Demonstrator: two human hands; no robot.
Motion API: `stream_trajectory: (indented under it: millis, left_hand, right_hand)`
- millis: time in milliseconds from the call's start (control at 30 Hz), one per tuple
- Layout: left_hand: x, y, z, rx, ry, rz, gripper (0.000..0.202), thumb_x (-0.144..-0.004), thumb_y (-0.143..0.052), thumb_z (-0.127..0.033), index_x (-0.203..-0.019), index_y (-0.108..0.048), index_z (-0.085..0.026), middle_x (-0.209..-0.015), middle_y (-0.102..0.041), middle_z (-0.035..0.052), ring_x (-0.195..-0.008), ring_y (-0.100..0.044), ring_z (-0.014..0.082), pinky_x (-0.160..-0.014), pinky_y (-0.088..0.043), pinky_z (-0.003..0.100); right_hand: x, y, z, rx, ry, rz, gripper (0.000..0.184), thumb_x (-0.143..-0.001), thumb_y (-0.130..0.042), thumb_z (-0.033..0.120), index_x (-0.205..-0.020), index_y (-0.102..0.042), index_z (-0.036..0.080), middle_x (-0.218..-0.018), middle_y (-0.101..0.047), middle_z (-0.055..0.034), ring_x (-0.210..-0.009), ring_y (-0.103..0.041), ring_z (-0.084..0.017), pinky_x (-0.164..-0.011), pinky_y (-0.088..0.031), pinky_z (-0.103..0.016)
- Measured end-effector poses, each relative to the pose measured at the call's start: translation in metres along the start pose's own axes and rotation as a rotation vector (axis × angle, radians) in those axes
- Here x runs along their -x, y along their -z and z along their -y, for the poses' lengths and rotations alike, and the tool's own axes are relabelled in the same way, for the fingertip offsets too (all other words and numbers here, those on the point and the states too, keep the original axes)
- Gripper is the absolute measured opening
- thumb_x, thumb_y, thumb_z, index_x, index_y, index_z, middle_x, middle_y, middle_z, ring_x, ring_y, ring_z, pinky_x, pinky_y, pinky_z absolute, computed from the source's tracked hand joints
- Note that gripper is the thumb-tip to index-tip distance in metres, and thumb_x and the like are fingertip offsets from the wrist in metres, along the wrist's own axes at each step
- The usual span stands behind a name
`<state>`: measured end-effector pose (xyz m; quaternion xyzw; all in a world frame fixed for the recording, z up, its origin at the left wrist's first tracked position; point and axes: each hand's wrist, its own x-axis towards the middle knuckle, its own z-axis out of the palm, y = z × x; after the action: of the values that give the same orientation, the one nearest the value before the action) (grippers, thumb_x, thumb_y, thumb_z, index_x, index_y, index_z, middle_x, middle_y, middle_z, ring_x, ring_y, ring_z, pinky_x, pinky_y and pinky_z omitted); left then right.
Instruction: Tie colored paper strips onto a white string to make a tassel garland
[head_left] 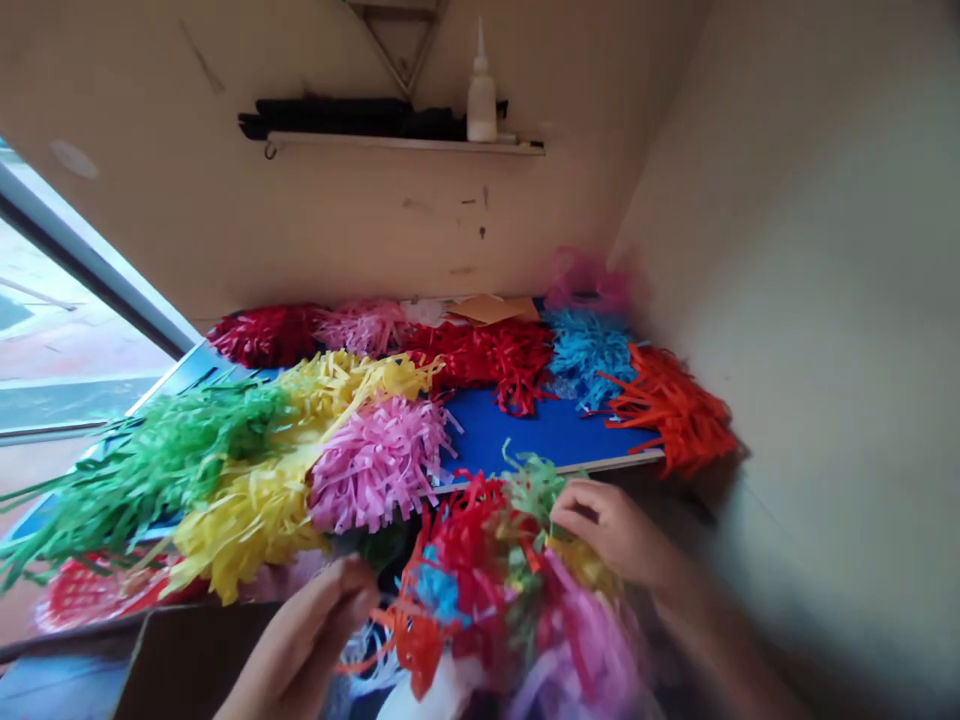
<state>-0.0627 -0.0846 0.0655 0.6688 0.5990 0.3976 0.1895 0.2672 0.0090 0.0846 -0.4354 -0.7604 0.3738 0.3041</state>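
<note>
Left hand (330, 620): curls inward, fingers bunched near the thumb, just left of the mixed bundle's orange strips; impossible to tell whether gripping any.
Right hand (607, 520): bends into a loose loop, fingertips toward thumb, at the bundle's upper right, against green and yellow strips; grip unclear.
Mixed bundle (472, 550): sits between both hands, before the near edge of the blue tabletop (517, 425); red, green, blue, orange, yellow and pink strips tangled together (lower part badly blurred).
Tabletop, left: green heap (187, 440), yellow strips (244, 520), pink heap (386, 460) beside the yellow.
Tabletop, back: dark red heap (266, 335), red strips (487, 350).
Tabletop, right: light blue heap (592, 345), touching orange heap (671, 405).
Wall shelf (405, 142): holds upright nozzle bottle (481, 105), black items (330, 115) alongside.
</note>
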Motion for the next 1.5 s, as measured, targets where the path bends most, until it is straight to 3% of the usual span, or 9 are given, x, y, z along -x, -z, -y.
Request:
stream_trajectory:
  millis: [133, 300, 500, 700, 967, 1200, 1300, 1367, 1500]
  left_hand:
    - [-0.023, -0.001, 0.004, -0.007, -0.095, 0.189, 0.027, -0.088, -0.057, -0.043, -0.074, -0.070, -0.024, -0.062, -0.068, -0.0012, -0.055, -0.065, 0.0120, -0.050, -0.050, 0.014]
    - [-0.025, 0.000, 0.016, -0.038, -0.143, 0.179, 0.021, -0.089, -0.058, -0.039, -0.098, -0.074, -0.030, -0.075, -0.076, -0.0009, -0.062, -0.071, 0.0125, -0.056, -0.053, 0.014]
    - [-0.023, -0.016, 0.004, -0.058, -0.102, 0.164, 0.020, -0.093, -0.049, -0.032, -0.089, -0.066, -0.024, -0.092, -0.070, 0.0055, -0.079, -0.068, 0.0154, -0.069, -0.054, 0.021]
    - [-0.024, -0.028, -0.003, -0.040, 0.000, 0.139, 0.025, -0.094, -0.040, -0.036, -0.076, -0.051, -0.023, -0.060, -0.057, -0.0026, -0.051, -0.053, 0.0119, -0.049, -0.045, 0.019]
    - [-0.035, -0.032, 0.000, 0.015, -0.044, 0.278, 0.024, -0.089, -0.056, -0.039, -0.092, -0.076, -0.027, -0.073, -0.073, 0.0017, -0.059, -0.066, 0.0129, -0.053, -0.049, 0.017]
    - [-0.085, -0.028, -0.039, -0.155, -0.200, -0.051, 0.019, -0.085, -0.060, -0.036, -0.081, -0.075, -0.025, -0.073, -0.076, -0.0002, -0.061, -0.069, 0.0140, -0.056, -0.050, 0.020]
    - [-0.086, -0.050, -0.055, -0.120, -0.188, -0.146, 0.020, -0.086, -0.059, -0.033, -0.076, -0.071, -0.021, -0.066, -0.072, -0.0004, -0.055, -0.066, 0.0133, -0.052, -0.048, 0.019]
    - [-0.074, -0.076, -0.056, 0.001, -0.182, -0.125, 0.021, -0.089, -0.052, -0.029, -0.083, -0.070, -0.021, -0.070, -0.074, 0.0008, -0.060, -0.068, 0.0138, -0.055, -0.050, 0.019]
    - [-0.040, -0.123, -0.046, 0.144, -0.129, -0.008, 0.023, -0.092, -0.047, -0.026, -0.100, -0.068, -0.019, -0.073, -0.074, 0.0022, -0.063, -0.069, 0.0140, -0.058, -0.051, 0.019]
  right_hand:
    - [-0.005, -0.001, -0.010, 0.065, -0.086, 0.012, 0.017, -0.085, -0.061, 0.025, -0.071, -0.069, 0.019, -0.071, -0.064, -0.0004, -0.067, -0.059, -0.014, -0.061, -0.043, -0.022]
    - [-0.002, 0.007, -0.016, 0.182, 0.033, 0.095, 0.020, -0.089, -0.062, 0.032, -0.080, -0.078, 0.023, -0.065, -0.064, -0.0008, -0.063, -0.058, -0.014, -0.059, -0.040, -0.024]
    - [-0.006, -0.005, -0.008, 0.034, -0.036, 0.083, 0.023, -0.090, -0.056, 0.026, -0.071, -0.068, 0.019, -0.077, -0.065, -0.0022, -0.072, -0.059, -0.015, -0.066, -0.045, -0.024]
    - [-0.010, -0.020, -0.013, -0.024, -0.172, 0.026, 0.015, -0.084, -0.059, 0.026, -0.073, -0.064, 0.017, -0.065, -0.059, 0.0020, -0.060, -0.050, -0.013, -0.055, -0.038, -0.022]
    - [-0.012, -0.018, -0.023, 0.122, -0.020, 0.040, 0.009, -0.080, -0.071, 0.028, -0.078, -0.078, 0.024, -0.067, -0.061, 0.0009, -0.064, -0.058, -0.013, -0.059, -0.040, -0.023]
    - [-0.043, 0.011, 0.018, 0.405, 0.251, -0.253, 0.022, -0.089, -0.060, 0.030, -0.074, -0.072, 0.020, -0.070, -0.065, -0.0040, -0.066, -0.059, -0.015, -0.063, -0.042, -0.025]
    - [-0.045, 0.001, 0.025, 0.553, 0.177, -0.438, 0.027, -0.088, -0.059, 0.031, -0.065, -0.065, 0.019, -0.066, -0.063, -0.0046, -0.061, -0.056, -0.015, -0.059, -0.037, -0.025]
    - [-0.041, -0.018, 0.019, 0.471, 0.099, -0.393, 0.028, -0.087, -0.059, 0.030, -0.061, -0.063, 0.019, -0.062, -0.062, -0.0032, -0.058, -0.054, -0.014, -0.056, -0.035, -0.024]
    - [-0.024, -0.058, -0.005, -0.039, -0.053, -0.219, 0.027, -0.087, -0.054, 0.031, -0.066, -0.066, 0.018, -0.064, -0.063, -0.0012, -0.062, -0.057, -0.014, -0.059, -0.039, -0.023]
